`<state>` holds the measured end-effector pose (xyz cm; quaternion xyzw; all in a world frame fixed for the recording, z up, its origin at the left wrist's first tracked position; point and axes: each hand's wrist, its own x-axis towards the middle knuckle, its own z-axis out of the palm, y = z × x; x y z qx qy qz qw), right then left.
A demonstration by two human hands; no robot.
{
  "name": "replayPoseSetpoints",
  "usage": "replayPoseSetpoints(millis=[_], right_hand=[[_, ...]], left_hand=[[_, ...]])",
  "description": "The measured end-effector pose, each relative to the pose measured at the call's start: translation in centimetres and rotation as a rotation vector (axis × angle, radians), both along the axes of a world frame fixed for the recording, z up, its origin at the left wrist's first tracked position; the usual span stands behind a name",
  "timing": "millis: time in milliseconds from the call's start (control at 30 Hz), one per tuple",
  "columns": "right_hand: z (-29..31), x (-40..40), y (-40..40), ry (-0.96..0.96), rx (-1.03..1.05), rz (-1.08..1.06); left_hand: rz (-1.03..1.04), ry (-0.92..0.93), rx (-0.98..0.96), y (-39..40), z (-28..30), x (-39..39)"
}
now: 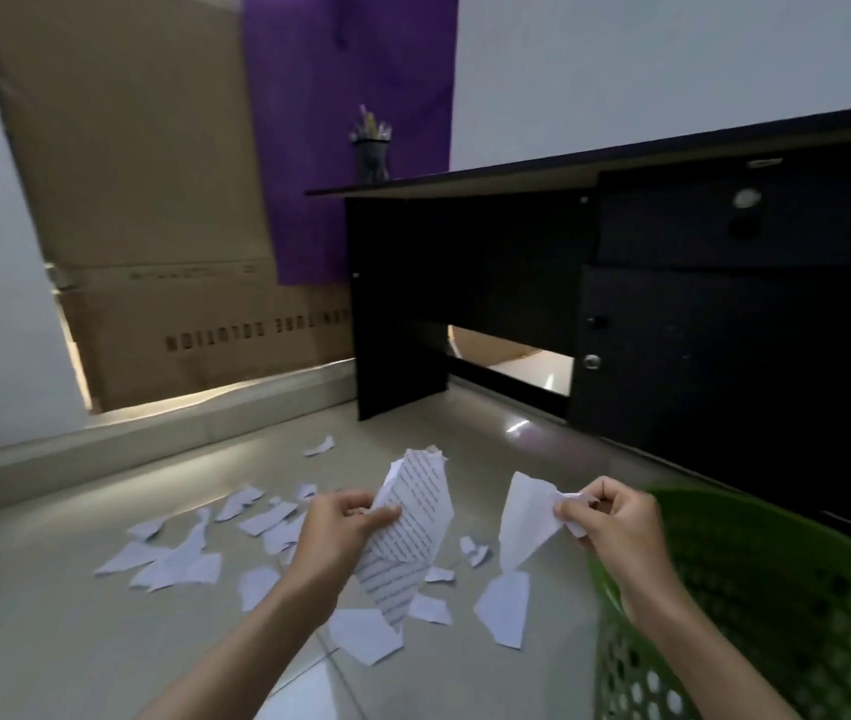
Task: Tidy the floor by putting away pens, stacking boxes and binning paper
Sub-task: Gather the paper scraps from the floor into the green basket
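While my left hand point(343, 522) pinches a printed sheet point(408, 532) and my right hand point(615, 522) pinches a blank scrap point(522, 517), both held above the floor point(49, 641), I should swing them right over the green basket point(776, 589), release well inside its rim, then gather the scattered scraps point(189, 553), perhaps a dozen.

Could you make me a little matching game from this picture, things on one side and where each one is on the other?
Things:
1. printed sheet
2. blank scrap
3. pen cup
4. green basket

Places:
A. on the desk
B. on the floor, bottom right
C. in the left hand
D. in the right hand

Pairs: 1-C, 2-D, 3-A, 4-B
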<state>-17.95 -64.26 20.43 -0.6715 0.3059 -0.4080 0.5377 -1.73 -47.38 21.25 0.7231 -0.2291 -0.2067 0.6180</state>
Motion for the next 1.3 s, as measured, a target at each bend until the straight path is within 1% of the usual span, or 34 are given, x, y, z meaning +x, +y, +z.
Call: replayPoseSetpoints(millis=[167,300,433,567,667,733,900,1033,1133,1300], right_hand=[[-0.9,-4.8,-3.6,0.128,-0.124,-0.206],[-2.9,-8.5,-6.3,0.246,-0.129,-0.352],[-4.8,-10.9,-8.2,0.353,-0.120,-0.412],[-6.0,-11.7,-8.8,0.425,-0.110,-0.421],[-6.3,-11.8,-8.9,0.453,-0.092,-0.402],[-6.2,-11.6,-8.8,0.451,-0.069,-0.378],[-5.8,-10.4,-7.9,0.451,-0.121,-0.390],[-4.9,-8.6,-5.9,0.380,-0.201,-0.344],[-3.4,-6.5,-3.3,0.277,-0.214,-0.244],[-1.9,-0.9,2.5,0.144,-0.224,0.008]], left_hand=[[-0.147,-0.028,0.026,-6.7,0.3,-3.4],[-0.234,-0.047,0.053,-12.3,-0.5,-6.5],[-0.313,-0.055,0.074,-16.6,-1.6,-9.3],[-0.403,-0.049,0.131,-18.2,-2.6,-10.4],[-0.474,-0.033,0.193,-17.9,-3.2,-10.6],[-0.483,-0.013,0.189,-17.5,-3.5,-10.3],[-0.405,-0.063,0.148,-15.5,-2.9,-8.1],[-0.349,-0.089,0.163,-12.8,-2.5,-5.8],[-0.297,-0.094,0.171,-9.9,-1.7,-4.0],[-0.224,-0.139,0.155,-2.9,0.6,-1.0]])
